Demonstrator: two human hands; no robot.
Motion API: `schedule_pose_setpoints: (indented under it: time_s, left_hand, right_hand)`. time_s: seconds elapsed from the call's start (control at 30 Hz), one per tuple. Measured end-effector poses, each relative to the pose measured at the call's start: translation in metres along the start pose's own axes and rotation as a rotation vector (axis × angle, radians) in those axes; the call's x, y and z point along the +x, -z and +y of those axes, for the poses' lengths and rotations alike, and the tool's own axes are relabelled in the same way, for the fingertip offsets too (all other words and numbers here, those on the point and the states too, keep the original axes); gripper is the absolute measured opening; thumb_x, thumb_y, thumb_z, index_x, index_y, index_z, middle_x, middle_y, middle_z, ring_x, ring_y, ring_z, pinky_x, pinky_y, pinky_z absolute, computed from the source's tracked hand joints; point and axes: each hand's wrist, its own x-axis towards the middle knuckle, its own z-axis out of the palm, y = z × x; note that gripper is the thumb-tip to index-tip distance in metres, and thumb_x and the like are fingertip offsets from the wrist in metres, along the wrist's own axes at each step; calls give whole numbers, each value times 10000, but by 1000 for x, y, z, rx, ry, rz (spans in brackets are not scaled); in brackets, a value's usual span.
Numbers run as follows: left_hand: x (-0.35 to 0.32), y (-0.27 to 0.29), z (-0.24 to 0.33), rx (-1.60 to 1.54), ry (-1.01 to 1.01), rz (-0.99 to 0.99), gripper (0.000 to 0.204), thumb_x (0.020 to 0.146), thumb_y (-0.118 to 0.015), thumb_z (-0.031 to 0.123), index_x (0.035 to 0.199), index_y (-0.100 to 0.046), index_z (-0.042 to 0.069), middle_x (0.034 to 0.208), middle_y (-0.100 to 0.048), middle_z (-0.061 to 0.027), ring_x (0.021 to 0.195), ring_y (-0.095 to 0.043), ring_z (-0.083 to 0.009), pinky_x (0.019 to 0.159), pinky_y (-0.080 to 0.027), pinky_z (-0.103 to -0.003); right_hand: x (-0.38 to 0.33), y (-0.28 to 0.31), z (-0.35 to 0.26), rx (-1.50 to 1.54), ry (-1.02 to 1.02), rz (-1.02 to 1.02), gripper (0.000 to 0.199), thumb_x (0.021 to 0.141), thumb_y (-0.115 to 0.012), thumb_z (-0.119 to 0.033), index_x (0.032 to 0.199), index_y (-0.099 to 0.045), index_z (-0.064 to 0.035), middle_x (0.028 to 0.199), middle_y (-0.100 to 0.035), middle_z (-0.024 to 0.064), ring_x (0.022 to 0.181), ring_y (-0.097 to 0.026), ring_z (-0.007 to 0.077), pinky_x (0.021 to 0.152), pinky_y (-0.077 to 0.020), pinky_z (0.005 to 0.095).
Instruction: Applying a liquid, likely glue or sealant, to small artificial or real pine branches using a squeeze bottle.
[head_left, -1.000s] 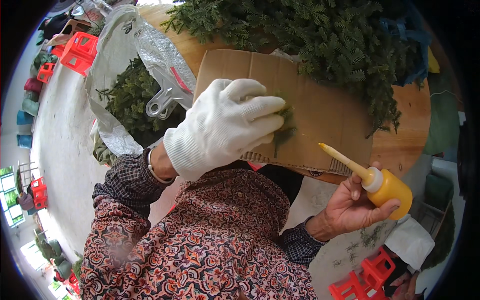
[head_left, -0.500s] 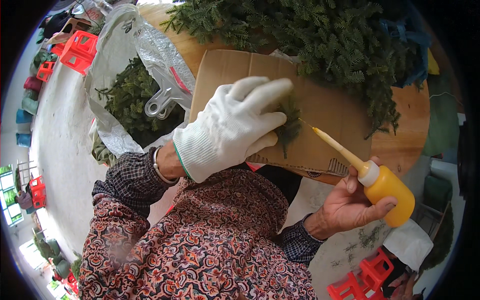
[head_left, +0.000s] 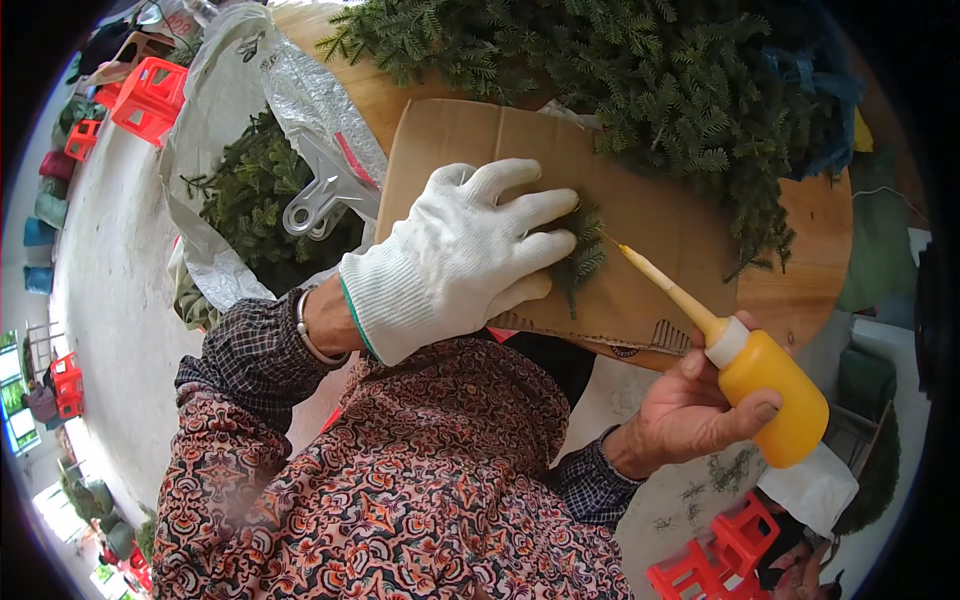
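My left hand, in a white knitted glove, is palm down over the cardboard. Its fingertips are on a small green fir sprig, holding it against the board; the thumb side and part of the sprig are hidden beneath the fingers. Bare fingers of my right hand wrap around a yellow squeeze bottle with a white collar. The bottle tilts up to the left, its long pale nozzle pointing at the sprig. A thin strand shows between the nozzle tip and the needles.
A large heap of fir branches covers the far side of the wooden table. Left of the cardboard, a white sack holds more greenery, beside a grey metal piece with a ring. Red stools stand on the floor.
The left fingers, blurred before over the sprig, are now spread and still, uncovering more of it. The bottle has shifted slightly down, its nozzle still aimed at the sprig.
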Motion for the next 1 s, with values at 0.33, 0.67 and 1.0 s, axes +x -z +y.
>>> schedule_pose_setpoints:
  time_s: [0.33, 0.67, 1.0]
  left_hand:
    - [-1, 0, -2, -28, -3, -20, 353, 788, -643, 286, 1105, -581, 145, 1280, -501, -45, 1173, -450, -269, 897, -418, -414]
    - [-3, 1, -1, -26, 17, -31, 386, 789, -643, 297, 1141, -582, 151, 1319, -485, -35, 1181, -452, -272, 930, -408, -414]
    - [-4, 1, -1, -24, 19, -56, 392, 803, -638, 305, 1162, -590, 156, 1346, -478, -23, 1204, -445, -271, 955, -397, -416]
  right_hand:
    - [-14, -23, 6, -198, 208, -127, 625, 830, -590, -473, 1237, -347, -66, 989, -587, 219, 533, -492, 167, 402, -403, 199]
    - [-14, -18, 2, -232, 267, -255, 670, 788, -657, -415, 1184, -349, 29, 973, -588, 237, 540, -533, 185, 406, -460, 227]
    - [-19, -4, 1, -432, 392, -414, 578, 855, -561, -470, 1223, -323, -92, 1008, -581, 202, 615, -500, 165, 429, -400, 199]
